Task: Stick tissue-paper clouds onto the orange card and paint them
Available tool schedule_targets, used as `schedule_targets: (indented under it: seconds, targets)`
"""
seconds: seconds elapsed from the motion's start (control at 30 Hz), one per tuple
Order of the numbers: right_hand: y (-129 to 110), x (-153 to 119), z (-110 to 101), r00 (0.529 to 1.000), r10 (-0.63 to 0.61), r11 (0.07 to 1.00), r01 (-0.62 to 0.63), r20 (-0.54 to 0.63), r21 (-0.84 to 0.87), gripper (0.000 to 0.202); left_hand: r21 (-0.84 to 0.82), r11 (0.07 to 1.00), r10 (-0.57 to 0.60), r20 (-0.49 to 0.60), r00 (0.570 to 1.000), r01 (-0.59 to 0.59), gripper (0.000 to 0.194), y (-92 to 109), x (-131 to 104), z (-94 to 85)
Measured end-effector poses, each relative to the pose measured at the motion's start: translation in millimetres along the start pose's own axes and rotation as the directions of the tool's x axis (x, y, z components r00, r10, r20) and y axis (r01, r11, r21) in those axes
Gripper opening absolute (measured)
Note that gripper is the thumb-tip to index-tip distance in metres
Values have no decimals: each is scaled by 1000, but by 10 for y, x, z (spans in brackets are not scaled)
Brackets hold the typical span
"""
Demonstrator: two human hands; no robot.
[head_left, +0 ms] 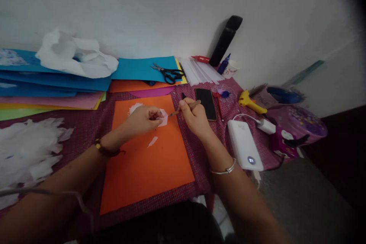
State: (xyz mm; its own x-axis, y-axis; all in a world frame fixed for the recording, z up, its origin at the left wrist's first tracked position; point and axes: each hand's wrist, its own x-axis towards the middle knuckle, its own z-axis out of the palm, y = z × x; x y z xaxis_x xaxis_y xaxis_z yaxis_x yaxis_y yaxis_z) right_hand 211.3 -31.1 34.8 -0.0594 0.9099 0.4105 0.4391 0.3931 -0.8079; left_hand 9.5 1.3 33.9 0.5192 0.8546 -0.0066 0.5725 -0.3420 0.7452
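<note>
On the orange rectangular paper sheet [148, 175], work seems barely begun: one slim pale strip [153, 142] is laid. Over its far half, a small white paper piece [164, 119] is finger-pinched by the left hand [143, 119], and a thin brown stick [195, 104] clamped by the fingers of the right hand [193, 116]. Beyond, the contents of a white paper cup [230, 70] are hidden.

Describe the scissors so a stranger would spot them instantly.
Start at the orange sheet and look past its far edge to the blue sheet beyond, near the wall. The scissors lie at its right end, blades pointing left; two black finger loops set them apart from the flat sheets.
</note>
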Motion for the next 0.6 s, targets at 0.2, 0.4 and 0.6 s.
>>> schedule_targets:
  seconds: [0.2, 0.4, 0.6]
  targets:
    - [-67, -12, -31, 1000, -17, 999, 17, -4, 29, 40, 210, 978, 19, -101, 995, 2, 13, -48, -68, 134]
    - [-80, -28, 57, 995, -33, 998, 29, 89, 47, 40, 196, 980, -6, -192, 981, 44, 16, -27, -4, 187]
    - [-50, -49, 136, 988, -12, 994, 29, 157, -107, 36, 214, 977, 42, -264, 964, 16, 22, -63, 33, 223]
